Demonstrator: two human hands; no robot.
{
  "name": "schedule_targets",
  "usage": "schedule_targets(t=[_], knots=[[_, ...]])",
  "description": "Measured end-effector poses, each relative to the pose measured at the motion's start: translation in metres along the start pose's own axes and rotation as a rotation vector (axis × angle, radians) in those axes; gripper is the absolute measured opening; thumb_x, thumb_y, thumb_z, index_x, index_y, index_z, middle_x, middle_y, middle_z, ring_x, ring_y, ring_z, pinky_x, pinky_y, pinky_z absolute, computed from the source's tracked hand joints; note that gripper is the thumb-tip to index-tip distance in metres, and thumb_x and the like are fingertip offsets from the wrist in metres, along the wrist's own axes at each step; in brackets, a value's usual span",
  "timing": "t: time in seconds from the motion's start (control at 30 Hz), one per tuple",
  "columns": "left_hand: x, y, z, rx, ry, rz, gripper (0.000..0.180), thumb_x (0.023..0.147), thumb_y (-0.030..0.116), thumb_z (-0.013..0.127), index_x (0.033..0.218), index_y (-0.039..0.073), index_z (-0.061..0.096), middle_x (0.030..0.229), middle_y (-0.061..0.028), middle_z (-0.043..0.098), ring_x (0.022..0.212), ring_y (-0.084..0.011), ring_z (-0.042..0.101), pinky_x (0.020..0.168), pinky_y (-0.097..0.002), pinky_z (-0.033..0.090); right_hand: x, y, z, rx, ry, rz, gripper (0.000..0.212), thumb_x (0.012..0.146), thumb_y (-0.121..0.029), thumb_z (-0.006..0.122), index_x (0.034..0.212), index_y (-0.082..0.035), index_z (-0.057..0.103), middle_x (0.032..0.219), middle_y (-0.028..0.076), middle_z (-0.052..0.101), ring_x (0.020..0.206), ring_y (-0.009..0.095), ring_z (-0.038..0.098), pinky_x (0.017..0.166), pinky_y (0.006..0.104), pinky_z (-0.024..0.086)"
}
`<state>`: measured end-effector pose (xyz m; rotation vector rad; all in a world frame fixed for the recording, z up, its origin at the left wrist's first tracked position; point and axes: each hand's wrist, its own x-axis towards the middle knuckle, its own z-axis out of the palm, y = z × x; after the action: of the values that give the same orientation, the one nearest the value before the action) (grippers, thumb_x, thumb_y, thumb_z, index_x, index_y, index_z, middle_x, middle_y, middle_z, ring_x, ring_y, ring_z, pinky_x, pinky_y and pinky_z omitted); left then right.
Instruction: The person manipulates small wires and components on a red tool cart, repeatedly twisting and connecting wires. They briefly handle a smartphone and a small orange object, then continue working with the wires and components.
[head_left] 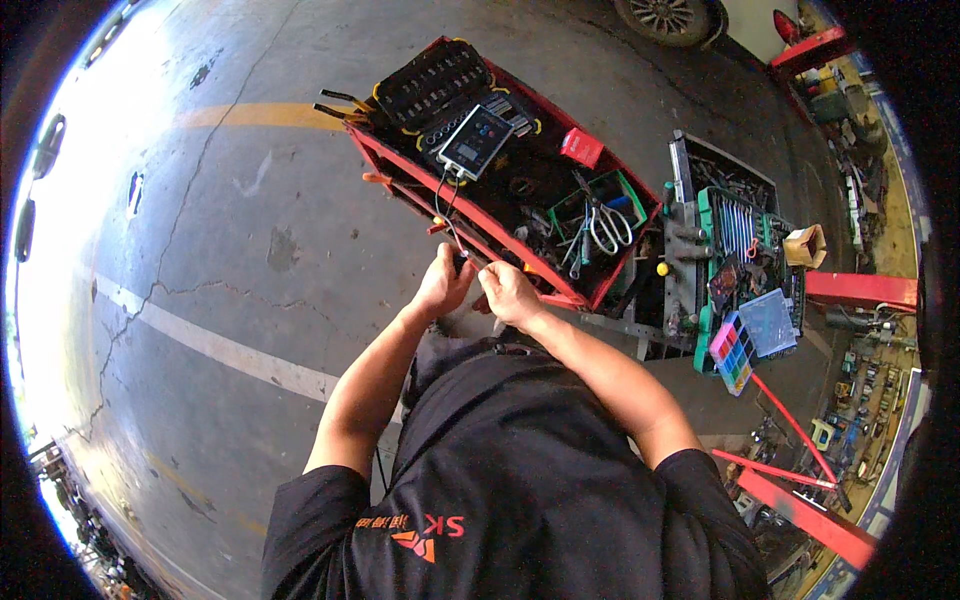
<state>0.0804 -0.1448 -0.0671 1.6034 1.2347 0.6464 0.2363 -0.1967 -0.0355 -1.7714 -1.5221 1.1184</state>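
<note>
In front of my waist, at the near edge of a red tool cart [455, 208], both hands are close together with fingers pinched. My left hand [441, 284] grips the end of a thin cable [452, 222], and a small dark piece shows at its fingertips. Right beside it, my right hand [511, 297] is closed with the fingers curled inward; whatever it pinches is too small and covered to name. The cable runs up to a handheld tester [478, 142] with a dark screen and pale frame, lying on the cart's top.
An open socket set case [432, 85], a red box [581, 148], scissors [606, 226] and a green bin [622, 192] sit on the cart. To the right are a green wrench case [738, 225], a colourful compartment box [732, 350] and red metal arms [862, 290]. A car wheel [662, 15] stands far back.
</note>
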Motion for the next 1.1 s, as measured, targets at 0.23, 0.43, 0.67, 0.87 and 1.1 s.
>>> schedule_targets(t=[0.23,0.43,0.67,0.87,1.1], knots=[[0.011,-0.006,-0.005,-0.015,-0.015,-0.021,0.03,0.089,0.02,0.058,0.104,-0.001,0.043,0.089,-0.0304,0.059,0.086,-0.0481,0.058,0.073,-0.0503,0.046,-0.003,-0.004,0.0,0.034,0.032,0.013,0.027,0.096,-0.023,0.05,0.094,0.003,0.058,0.075,0.013,0.064,0.066,0.02,0.064,0.062,0.0347,0.05],[0.014,-0.007,-0.006,-0.014,-0.013,0.006,0.031,0.088,0.019,0.058,0.107,-0.001,0.042,0.091,-0.0308,0.06,0.089,-0.0485,0.058,0.074,-0.05,0.047,-0.002,0.0,0.002,0.26,-0.051,0.116,0.024,0.098,-0.02,0.047,0.097,0.003,0.054,0.073,0.008,0.062,0.061,0.016,0.065,0.056,0.0311,0.053],[0.015,-0.004,-0.009,-0.024,0.004,0.027,0.031,0.088,0.02,0.059,0.106,-0.001,0.044,0.09,-0.0293,0.061,0.088,-0.047,0.059,0.074,-0.0488,0.048,0.003,0.021,0.01,0.099,0.01,0.02,0.024,0.098,-0.02,0.048,0.099,0.003,0.054,0.074,0.008,0.061,0.061,0.016,0.065,0.057,0.0312,0.054],[0.008,-0.005,-0.006,0.049,-0.033,-0.022,0.03,0.091,0.022,0.057,0.105,-0.001,0.044,0.083,-0.0214,0.059,0.076,-0.0351,0.061,0.069,-0.0413,0.047,0.005,0.026,0.012,0.108,0.008,0.016,0.024,0.098,-0.02,0.047,0.099,0.003,0.054,0.074,0.008,0.061,0.062,0.016,0.065,0.057,0.0313,0.053],[0.013,-0.004,-0.01,-0.027,0.005,0.003,0.029,0.09,0.023,0.059,0.101,0.001,0.043,0.085,-0.0264,0.06,0.082,-0.0438,0.06,0.07,-0.0467,0.048,0.002,0.009,0.004,0.012,0.032,-0.034,0.025,0.097,-0.021,0.048,0.099,0.003,0.054,0.075,0.008,0.061,0.062,0.016,0.064,0.057,0.0304,0.053]])
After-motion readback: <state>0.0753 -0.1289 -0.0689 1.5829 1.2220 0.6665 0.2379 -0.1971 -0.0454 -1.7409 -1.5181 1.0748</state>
